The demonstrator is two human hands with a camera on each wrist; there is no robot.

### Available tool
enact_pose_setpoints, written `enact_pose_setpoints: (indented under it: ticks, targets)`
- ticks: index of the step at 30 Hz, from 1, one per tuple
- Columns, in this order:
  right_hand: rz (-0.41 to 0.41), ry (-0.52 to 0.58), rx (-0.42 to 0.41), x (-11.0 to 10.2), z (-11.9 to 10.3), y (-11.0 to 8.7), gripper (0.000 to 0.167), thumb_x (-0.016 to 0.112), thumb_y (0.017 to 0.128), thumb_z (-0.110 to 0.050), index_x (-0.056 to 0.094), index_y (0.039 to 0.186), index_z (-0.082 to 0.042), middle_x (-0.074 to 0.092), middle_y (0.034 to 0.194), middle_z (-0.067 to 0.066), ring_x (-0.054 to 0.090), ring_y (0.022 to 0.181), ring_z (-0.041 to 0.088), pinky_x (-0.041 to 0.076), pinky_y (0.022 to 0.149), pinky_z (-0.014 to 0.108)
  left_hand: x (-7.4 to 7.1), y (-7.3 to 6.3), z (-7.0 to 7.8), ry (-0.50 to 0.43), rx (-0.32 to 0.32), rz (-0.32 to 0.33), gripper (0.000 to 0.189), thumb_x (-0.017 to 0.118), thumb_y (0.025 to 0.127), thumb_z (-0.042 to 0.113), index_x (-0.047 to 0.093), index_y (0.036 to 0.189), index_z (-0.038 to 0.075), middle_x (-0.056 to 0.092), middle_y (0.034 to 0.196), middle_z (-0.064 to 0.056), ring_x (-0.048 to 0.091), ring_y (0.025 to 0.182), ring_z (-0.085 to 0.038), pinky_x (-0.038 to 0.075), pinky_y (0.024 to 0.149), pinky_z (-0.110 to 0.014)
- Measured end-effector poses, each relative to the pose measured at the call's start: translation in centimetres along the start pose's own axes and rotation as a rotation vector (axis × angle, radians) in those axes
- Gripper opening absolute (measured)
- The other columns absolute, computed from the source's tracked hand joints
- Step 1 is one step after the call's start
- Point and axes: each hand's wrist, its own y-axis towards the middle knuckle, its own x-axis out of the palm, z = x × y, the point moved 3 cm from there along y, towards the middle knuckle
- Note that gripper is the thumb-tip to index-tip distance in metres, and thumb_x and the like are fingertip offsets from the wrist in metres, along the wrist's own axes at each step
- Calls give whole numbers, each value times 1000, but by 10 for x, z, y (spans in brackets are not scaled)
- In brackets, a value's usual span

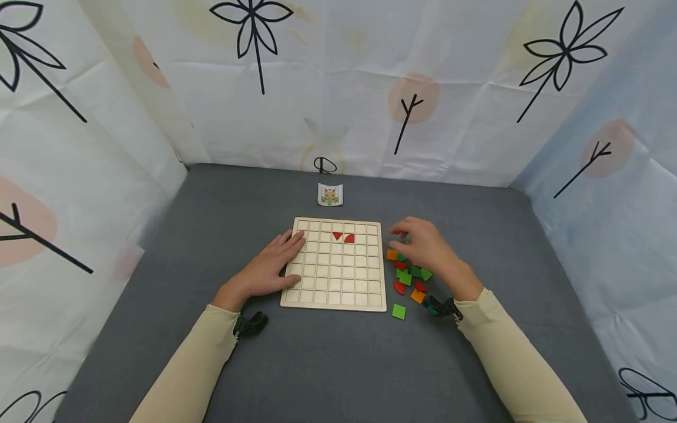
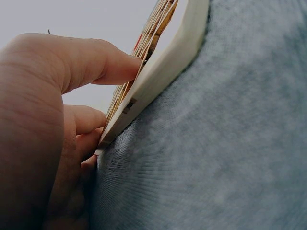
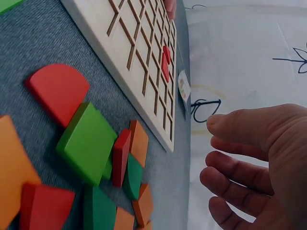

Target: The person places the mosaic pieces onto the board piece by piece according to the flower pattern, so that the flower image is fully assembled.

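Observation:
A pale wooden grid board [image 1: 341, 282] lies flat on the grey table. A red triangle [image 1: 337, 235] and a red quarter-round piece [image 1: 349, 238] sit in its upper part. My left hand [image 1: 270, 267] rests on the board's left edge with fingers spread; the left wrist view shows the thumb [image 2: 117, 67] touching it. Just right of the board, my right hand [image 1: 425, 241] hovers above loose pieces. Its fingers are loosely bent, and nothing shows between thumb and fingers in the right wrist view. Beneath it are a green square [image 3: 88, 143] and a red rounded piece [image 3: 60, 91].
Several orange, red and green pieces overlap in a pile right of the board, including an orange square [image 1: 418, 296]. A light green square [image 1: 399, 311] lies apart, nearer the front. Behind the board stands a small patterned card [image 1: 330, 195]. Printed cloth [image 1: 349, 117] borders the table.

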Motion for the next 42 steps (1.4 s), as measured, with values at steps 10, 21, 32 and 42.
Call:
enact_pose_setpoints:
  ticks: [10, 21, 32, 42]
  targets:
    - [4, 27, 31, -8, 8, -15, 26, 80, 101, -10, 78, 124, 2, 73, 122, 17, 67, 106, 36, 58, 89, 54, 0, -1, 1, -9, 1, 4, 91, 67, 104, 42, 23, 172, 1, 16, 180, -15, 6, 166, -39, 9, 131, -60]
    - [-38, 12, 42, -6, 13, -27, 18, 81, 99, -8, 82, 116, -2, 76, 111, 11, 69, 96, 28, 60, 84, 52, 1, 0, 0, -4, 0, 5, 90, 66, 105, 41, 23, 173, 2, 16, 180, -14, 6, 166, -38, 8, 132, -57]
    - [-132, 21, 63, 4, 21, -35, 16, 83, 98, -11, 81, 112, -3, 72, 100, 2, 65, 87, 19, 59, 78, 44, -1, 0, 1, -11, 8, 5, 91, 68, 104, 40, 23, 172, 1, 17, 180, -16, 6, 165, -40, 8, 132, -57]
    - [-178, 37, 85, 13, 23, -35, 11, 81, 100, -15, 81, 108, -6, 74, 95, -3, 68, 85, 16, 60, 78, 42, 2, 0, -2, 5, 11, 20, 88, 65, 105, 41, 24, 172, 1, 18, 179, -15, 7, 166, -39, 9, 132, -59]
